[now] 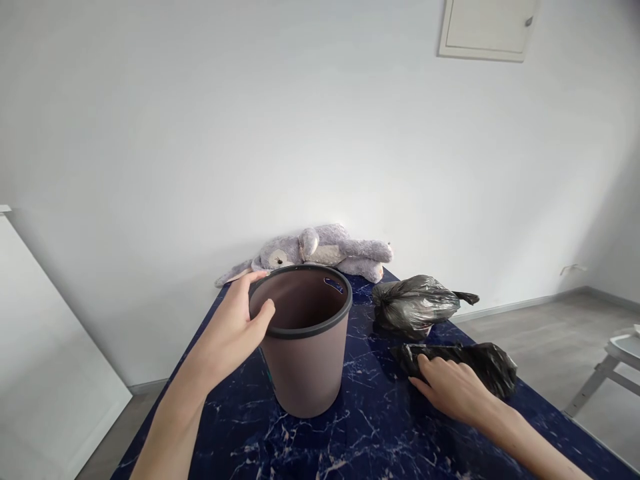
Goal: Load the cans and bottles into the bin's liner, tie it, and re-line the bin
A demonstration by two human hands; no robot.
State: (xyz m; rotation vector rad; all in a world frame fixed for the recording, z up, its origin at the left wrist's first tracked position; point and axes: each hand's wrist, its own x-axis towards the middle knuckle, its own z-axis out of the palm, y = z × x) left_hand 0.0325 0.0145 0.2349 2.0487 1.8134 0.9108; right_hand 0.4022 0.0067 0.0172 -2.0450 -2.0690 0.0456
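A brown trash bin (310,367) with a dark rim stands upright on the blue marbled table (370,440). My left hand (240,327) grips its rim at the left, thumb over the inside edge and fingers outside. To the right, my right hand (450,387) is closed on a black plastic bag (493,367) that lies bunched on the table; its fingertips are partly hidden. Just behind that lies a filled, tied black garbage bag (417,303). The part of the bin's inside that shows holds nothing, but its bottom is out of sight.
A grey plush bunny (325,253) lies along the table's far edge against the white wall (300,120). A white cabinet (50,360) is at the left. Part of a light grey chair (620,350) shows at the right.
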